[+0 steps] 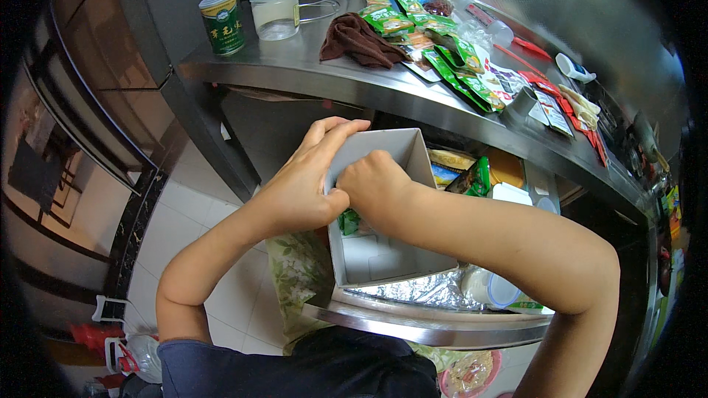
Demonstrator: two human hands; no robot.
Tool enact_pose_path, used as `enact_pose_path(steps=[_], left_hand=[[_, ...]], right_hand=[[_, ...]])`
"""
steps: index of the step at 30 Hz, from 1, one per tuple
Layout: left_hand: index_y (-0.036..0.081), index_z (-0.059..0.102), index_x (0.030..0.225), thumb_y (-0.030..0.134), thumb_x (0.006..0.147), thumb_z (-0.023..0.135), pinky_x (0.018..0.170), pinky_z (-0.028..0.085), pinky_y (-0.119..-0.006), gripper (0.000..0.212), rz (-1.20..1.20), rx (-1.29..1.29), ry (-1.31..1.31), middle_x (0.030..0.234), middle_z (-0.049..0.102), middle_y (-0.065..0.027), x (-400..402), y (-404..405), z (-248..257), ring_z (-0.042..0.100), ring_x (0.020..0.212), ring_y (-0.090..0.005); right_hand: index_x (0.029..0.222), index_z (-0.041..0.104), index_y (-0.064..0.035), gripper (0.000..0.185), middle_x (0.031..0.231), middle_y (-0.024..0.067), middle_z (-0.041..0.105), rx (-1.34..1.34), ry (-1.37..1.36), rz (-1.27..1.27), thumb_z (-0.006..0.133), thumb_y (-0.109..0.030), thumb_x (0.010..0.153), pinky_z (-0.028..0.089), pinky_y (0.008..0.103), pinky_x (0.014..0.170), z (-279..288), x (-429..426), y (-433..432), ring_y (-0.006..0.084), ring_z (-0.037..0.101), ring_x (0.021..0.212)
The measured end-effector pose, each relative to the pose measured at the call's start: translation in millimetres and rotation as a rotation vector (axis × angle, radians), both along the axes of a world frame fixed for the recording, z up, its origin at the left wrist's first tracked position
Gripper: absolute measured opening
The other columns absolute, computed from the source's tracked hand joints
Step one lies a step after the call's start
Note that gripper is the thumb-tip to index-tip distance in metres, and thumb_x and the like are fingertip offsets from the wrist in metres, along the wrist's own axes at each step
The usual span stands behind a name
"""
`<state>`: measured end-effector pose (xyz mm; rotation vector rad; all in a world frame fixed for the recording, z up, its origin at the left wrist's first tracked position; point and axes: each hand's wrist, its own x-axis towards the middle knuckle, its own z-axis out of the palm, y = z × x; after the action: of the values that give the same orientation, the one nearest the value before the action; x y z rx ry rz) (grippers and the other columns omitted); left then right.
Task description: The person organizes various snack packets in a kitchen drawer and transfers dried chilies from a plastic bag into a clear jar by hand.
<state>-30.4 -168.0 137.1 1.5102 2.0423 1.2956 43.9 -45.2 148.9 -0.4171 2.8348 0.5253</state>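
Note:
A grey-white open cardboard box [387, 265] is tilted over an open drawer before me. My left hand [310, 182] grips the box's left wall, its fingers over the upper edge and the thumb near the inside. My right hand [376, 188] reaches into the box with curled fingers; whether they hold anything is hidden. Beneath that hand, a green packet [349, 222] lies in the box. The drawer, with its metal front [442, 329], holds food packets [451, 160], a foil-like silver sheet [426, 290] and a lidded white tub [498, 289].
On the steel counter [287, 66] stand a green tin [222, 25] and a clear lidded container [275, 14]. Near them lie a brown cloth [362, 41], several green packets [459, 66] and a white bottle [574, 68]. A pink-rimmed basin [470, 373] sits on the floor below the drawer.

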Motion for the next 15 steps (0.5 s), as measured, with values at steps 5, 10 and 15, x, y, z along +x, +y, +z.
enact_pose_path(steps=[5, 10, 15], left_hand=[[0.003, 0.044, 0.129, -0.002, 0.060, 0.048, 0.105, 0.028, -0.032, 0.070, 0.065, 0.119, -0.041, 0.124, 0.046, -0.0137, 4, 7, -7, 0.042, 0.122, -0.0256], [0.003, 0.048, 0.120, -0.008, 0.062, 0.042, 0.097, 0.036, -0.032, 0.059, 0.148, 0.334, -0.121, 0.113, 0.052, -0.0125, 10, 15, -12, 0.049, 0.111, -0.0248], [-0.001, 0.053, 0.111, -0.009, 0.061, 0.041, 0.096, 0.036, -0.029, 0.052, 0.159, 0.271, -0.141, 0.109, 0.054, -0.0101, 5, 12, -8, 0.051, 0.106, -0.0209]], right_hand=[[0.087, 0.066, -0.0109, 0.042, 0.085, 0.0030, 0.067, 0.075, -0.059, 0.008, 0.078, -0.044, 0.064, 0.047, 0.0285, 0.071, 11, 5, -1, 0.0185, 0.065, 0.083], [0.097, 0.057, -0.0068, 0.055, 0.087, 0.0066, 0.066, 0.043, 0.024, -0.012, 0.079, -0.044, 0.063, 0.048, 0.0293, 0.072, 12, 8, 5, 0.0194, 0.065, 0.086], [0.101, 0.052, -0.0033, 0.062, 0.085, 0.0104, 0.066, -0.004, 0.137, 0.005, 0.080, -0.043, 0.062, 0.049, 0.0325, 0.069, 22, 13, 11, 0.0221, 0.066, 0.083]])
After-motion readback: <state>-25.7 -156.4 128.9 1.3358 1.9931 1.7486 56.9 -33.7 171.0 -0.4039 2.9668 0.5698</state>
